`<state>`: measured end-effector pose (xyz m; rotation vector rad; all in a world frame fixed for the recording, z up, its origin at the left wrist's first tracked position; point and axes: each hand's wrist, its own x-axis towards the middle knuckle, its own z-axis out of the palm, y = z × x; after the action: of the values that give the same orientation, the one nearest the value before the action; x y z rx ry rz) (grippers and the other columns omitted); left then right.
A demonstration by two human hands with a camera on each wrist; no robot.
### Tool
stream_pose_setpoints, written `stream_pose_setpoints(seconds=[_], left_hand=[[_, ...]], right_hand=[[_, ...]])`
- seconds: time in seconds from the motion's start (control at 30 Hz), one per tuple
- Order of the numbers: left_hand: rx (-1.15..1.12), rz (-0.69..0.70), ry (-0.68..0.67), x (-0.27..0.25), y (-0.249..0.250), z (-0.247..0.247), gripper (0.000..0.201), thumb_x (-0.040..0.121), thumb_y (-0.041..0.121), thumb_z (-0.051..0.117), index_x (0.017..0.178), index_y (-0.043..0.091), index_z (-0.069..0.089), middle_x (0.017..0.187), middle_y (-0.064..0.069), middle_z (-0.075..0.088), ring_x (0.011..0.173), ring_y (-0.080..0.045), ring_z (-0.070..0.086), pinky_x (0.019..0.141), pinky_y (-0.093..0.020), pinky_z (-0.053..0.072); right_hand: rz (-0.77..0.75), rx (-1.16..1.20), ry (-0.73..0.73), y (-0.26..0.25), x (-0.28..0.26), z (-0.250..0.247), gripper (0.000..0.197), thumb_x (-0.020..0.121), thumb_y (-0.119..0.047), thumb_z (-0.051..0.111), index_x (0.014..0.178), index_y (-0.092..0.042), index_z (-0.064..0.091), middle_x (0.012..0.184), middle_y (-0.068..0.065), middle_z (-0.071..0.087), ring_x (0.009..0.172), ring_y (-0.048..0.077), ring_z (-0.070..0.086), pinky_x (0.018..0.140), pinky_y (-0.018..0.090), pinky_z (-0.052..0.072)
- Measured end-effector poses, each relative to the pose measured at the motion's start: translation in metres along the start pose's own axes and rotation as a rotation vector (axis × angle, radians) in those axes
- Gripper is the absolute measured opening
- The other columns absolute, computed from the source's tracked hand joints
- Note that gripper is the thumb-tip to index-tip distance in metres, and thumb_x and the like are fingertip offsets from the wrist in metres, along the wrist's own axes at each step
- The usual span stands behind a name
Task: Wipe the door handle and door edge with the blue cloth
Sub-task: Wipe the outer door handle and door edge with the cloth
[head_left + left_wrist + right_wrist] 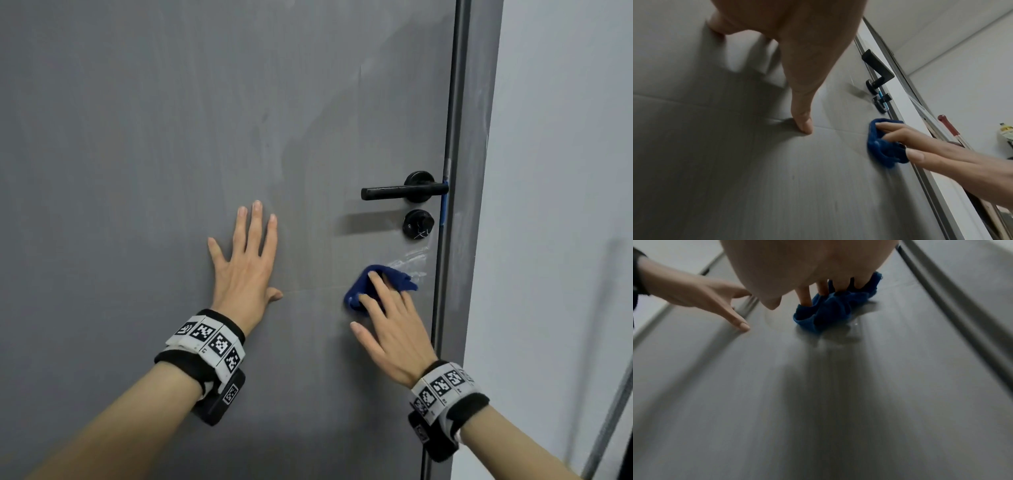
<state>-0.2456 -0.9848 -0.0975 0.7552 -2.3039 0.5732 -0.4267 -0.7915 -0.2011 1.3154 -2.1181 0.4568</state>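
While the left hand [245, 270] is lying flat, released, on the grey door [137, 137], the right hand [390, 325] is pressing a bunched blue cloth [356, 287] under extended fingers, at seven o'clock from the lock [418, 223]. Only a damp patch near the door handle [400, 192] is looking wiped, so most of the panel is probably waiting.

left hand [245, 270], right hand [394, 339] + forearms bare. each wrist: black fabric band [205, 346] w/ white tiles of b&w square codes; black cam box [221, 399] underneath, coded too.

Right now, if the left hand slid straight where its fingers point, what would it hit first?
Probably nothing: above the left hand there is only bare door as far as the picture shows. The handle sits off to its right.
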Motion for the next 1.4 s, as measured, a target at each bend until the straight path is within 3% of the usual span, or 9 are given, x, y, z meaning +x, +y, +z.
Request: stream_pose_setpoints(seconds=[0.23, 0.5, 0.73, 0.9, 1.03, 1.13, 1.2, 1.3, 1.4], left_hand=[[0.013, 0.002, -0.003, 0.0, -0.004, 0.0, 0.138, 0.061, 0.055, 0.085, 0.158, 0.011, -0.003, 0.165, -0.009, -0.02, 0.153, -0.03, -0.014, 0.108, -0.074, 0.026], [-0.002, 0.056, 0.036, 0.019, 0.037, -0.007, 0.14, 0.058, 0.058, 0.086, 0.157, 0.014, -0.002, 0.164, -0.014, -0.02, 0.153, -0.028, -0.013, 0.105, -0.077, 0.021], [0.011, 0.065, 0.049, 0.021, 0.04, 0.002, 0.138, 0.058, 0.059, 0.084, 0.158, 0.013, 0.001, 0.164, -0.014, -0.02, 0.153, -0.031, -0.015, 0.103, -0.079, 0.019], [0.013, 0.067, 0.057, 0.022, 0.041, 0.002, 0.139, 0.056, 0.059, 0.085, 0.159, 0.012, 0.004, 0.165, -0.014, -0.016, 0.153, -0.032, -0.013, 0.102, -0.08, 0.021], [0.028, 0.067, 0.049, 0.023, 0.04, 0.002, 0.138, 0.054, 0.059, 0.086, 0.158, 0.01, 0.009, 0.165, -0.017, -0.01, 0.153, -0.034, -0.01, 0.1, -0.081, 0.024], [0.06, 0.055, 0.028, 0.024, 0.046, 0.0, 0.137, 0.057, 0.059, 0.085, 0.158, 0.009, 0.005, 0.164, -0.02, -0.012, 0.152, -0.038, -0.012, 0.101, -0.08, 0.025], [0.077, 0.046, 0.025, 0.025, 0.049, -0.002, 0.137, 0.058, 0.059, 0.085, 0.157, 0.009, 0.004, 0.164, -0.021, -0.012, 0.152, -0.039, -0.01, 0.102, -0.078, 0.026], [0.089, 0.047, 0.039, 0.025, 0.047, -0.004, 0.136, 0.056, 0.058, 0.086, 0.157, 0.01, 0.009, 0.164, -0.02, -0.006, 0.152, -0.038, -0.003, 0.102, -0.076, 0.028], [0.115, 0.064, 0.052, 0.025, 0.04, -0.005, 0.133, 0.057, 0.06, 0.085, 0.157, 0.012, 0.011, 0.165, -0.019, -0.001, 0.153, -0.036, 0.003, 0.102, -0.074, 0.027]], right_hand=[[-0.21, 0.049, 0.027, -0.049, 0.032, -0.003, 0.047, 0.102, -0.052, 0.037, 0.14, -0.026, 0.046, 0.169, 0.001, 0.014, 0.122, 0.024, 0.048, 0.11, 0.039, 0.032], [0.116, -0.073, 0.007, 0.079, -0.006, -0.028, 0.045, 0.103, -0.051, 0.027, 0.132, -0.024, 0.049, 0.168, -0.001, 0.017, 0.14, 0.022, 0.039, 0.12, 0.042, 0.025], [0.167, 0.026, 0.045, 0.059, -0.001, -0.028, 0.045, 0.1, -0.057, 0.029, 0.116, -0.022, 0.053, 0.169, 0.005, 0.012, 0.155, 0.023, 0.015, 0.125, 0.043, 0.019], [-0.082, 0.051, 0.041, 0.019, 0.016, -0.028, 0.036, 0.102, -0.052, 0.036, 0.11, -0.022, 0.055, 0.167, 0.001, 0.018, 0.131, 0.022, 0.045, 0.114, 0.038, 0.032], [0.129, 0.14, 0.123, 0.054, 0.012, -0.038, 0.022, 0.103, -0.044, 0.037, 0.099, -0.025, 0.048, 0.167, 0.0, 0.019, 0.119, 0.021, 0.051, 0.105, 0.039, 0.041], [0.3, 0.231, 0.176, 0.064, 0.015, -0.039, 0.031, 0.101, -0.047, 0.04, 0.124, -0.026, 0.046, 0.168, -0.001, 0.013, 0.135, 0.027, 0.046, 0.105, 0.039, 0.043], [0.317, 0.27, 0.151, 0.052, 0.022, -0.036, 0.062, 0.101, -0.053, 0.037, 0.153, -0.021, 0.026, 0.17, 0.003, 0.002, 0.153, 0.025, 0.021, 0.12, 0.042, 0.031], [0.24, 0.143, 0.059, 0.028, 0.021, -0.026, 0.078, 0.101, -0.059, 0.023, 0.16, -0.015, -0.003, 0.168, 0.005, -0.016, 0.156, 0.021, -0.011, 0.128, 0.041, 0.011], [0.106, 0.03, -0.019, 0.013, 0.016, -0.021, 0.076, 0.102, -0.061, 0.018, 0.16, -0.018, -0.008, 0.168, 0.002, -0.016, 0.155, 0.022, 0.007, 0.126, 0.039, 0.016]])
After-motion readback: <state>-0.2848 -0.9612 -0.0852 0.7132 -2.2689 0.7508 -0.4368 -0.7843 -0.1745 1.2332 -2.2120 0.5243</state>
